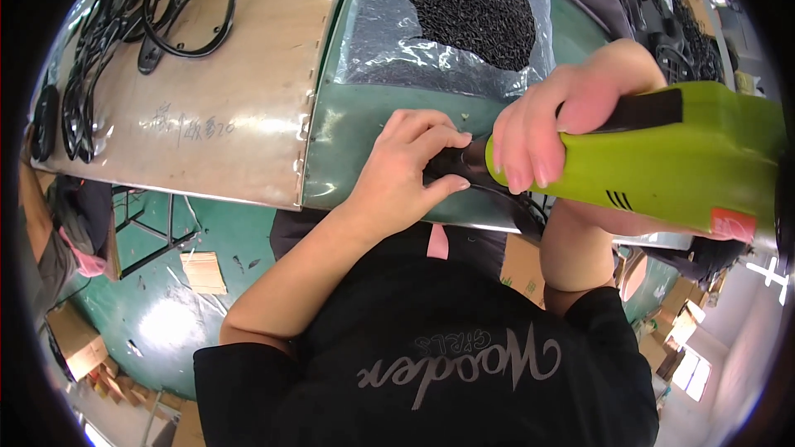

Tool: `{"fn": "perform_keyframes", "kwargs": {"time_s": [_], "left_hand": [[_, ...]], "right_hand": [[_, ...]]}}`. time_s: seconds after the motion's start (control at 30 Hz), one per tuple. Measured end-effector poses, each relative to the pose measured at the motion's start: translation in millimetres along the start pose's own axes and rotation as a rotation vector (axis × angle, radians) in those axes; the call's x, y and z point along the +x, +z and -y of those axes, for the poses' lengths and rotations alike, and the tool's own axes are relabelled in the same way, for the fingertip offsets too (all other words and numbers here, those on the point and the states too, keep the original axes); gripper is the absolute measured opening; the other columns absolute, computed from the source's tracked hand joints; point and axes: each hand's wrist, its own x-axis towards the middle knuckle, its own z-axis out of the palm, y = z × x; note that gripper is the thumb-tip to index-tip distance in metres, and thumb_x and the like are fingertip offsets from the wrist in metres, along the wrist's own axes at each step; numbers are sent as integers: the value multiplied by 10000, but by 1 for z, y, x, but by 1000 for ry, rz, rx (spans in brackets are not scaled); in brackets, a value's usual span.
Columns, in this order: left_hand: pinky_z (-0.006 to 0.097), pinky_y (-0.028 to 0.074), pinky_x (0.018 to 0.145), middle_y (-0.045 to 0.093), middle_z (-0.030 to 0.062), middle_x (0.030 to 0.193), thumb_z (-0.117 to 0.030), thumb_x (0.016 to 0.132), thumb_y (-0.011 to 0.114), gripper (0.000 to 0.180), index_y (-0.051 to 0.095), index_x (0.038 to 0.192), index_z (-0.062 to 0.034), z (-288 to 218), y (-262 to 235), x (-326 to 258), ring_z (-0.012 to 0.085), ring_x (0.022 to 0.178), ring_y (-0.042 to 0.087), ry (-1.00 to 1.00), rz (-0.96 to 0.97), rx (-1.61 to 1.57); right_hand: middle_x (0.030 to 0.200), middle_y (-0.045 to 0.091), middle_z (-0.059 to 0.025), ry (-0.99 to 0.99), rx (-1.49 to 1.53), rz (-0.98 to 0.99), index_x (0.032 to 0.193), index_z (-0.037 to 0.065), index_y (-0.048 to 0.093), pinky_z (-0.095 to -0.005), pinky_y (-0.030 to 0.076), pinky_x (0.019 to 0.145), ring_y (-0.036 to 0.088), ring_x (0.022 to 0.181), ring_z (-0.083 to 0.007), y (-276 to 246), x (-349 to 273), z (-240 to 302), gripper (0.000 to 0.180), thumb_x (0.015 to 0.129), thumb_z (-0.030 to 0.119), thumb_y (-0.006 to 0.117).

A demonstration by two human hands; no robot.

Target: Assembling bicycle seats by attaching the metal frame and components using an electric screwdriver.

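A smooth, slightly glossy lime-green plastic casing is seen on the power tool [662, 174], with a matt black grip section on top. The small black part [447, 167] under its tip looks like dull plastic. A glossy, crinkled clear film is seen in the bag [389, 41] of matt black pieces. The bench top [348, 141] is coated green and shiny; the board [232, 99] beside it looks matt, scuffed brown.

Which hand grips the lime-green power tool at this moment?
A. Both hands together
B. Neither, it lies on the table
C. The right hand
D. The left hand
C. The right hand wraps the green power tool, while the left hand pinches a small black part at its tip.
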Motion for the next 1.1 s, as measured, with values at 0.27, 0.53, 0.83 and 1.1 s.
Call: {"fn": "perform_keyframes", "kwargs": {"time_s": [0.27, 0.53, 0.83, 1.1], "left_hand": [[392, 423, 878, 549, 71, 1041, -134, 617, 779, 415, 602, 989, -80, 3, 4, -1, 287, 1009, 496, 7, -3, -15], [392, 422, 885, 546, 73, 1052, -140, 622, 781, 417, 600, 994, -84, 5, 4, -4, 287, 1012, 494, 11, -28, -4], [389, 422, 887, 549, 76, 1047, -160, 628, 774, 416, 602, 1000, -84, 2, 5, -3, 288, 1000, 496, 0, -23, -13], [388, 423, 882, 547, 74, 1037, -148, 621, 777, 419, 601, 997, -84, 4, 5, -3, 286, 996, 497, -2, -27, -17]], "right_hand": [[684, 585, -174, 28, 60, 2, 882, -59, 516, -343, 503, 557, 590, 599, -247, 39, 18, -19, 259, 798, 123, 679], [717, 574, -149, 50, -94, 51, 944, -49, 491, -349, 486, 551, 576, 601, -243, 39, 19, -16, 566, 751, 458, 654], [800, 534, -119, 85, -112, 41, 1063, 1, 449, -377, 460, 631, 578, 681, -251, 34, 19, -4, 855, 662, 734, 629], [762, 552, -111, 123, -187, 15, 987, 1, 471, -360, 461, 586, 573, 632, -234, 42, 16, -11, 726, 685, 626, 686]]}}
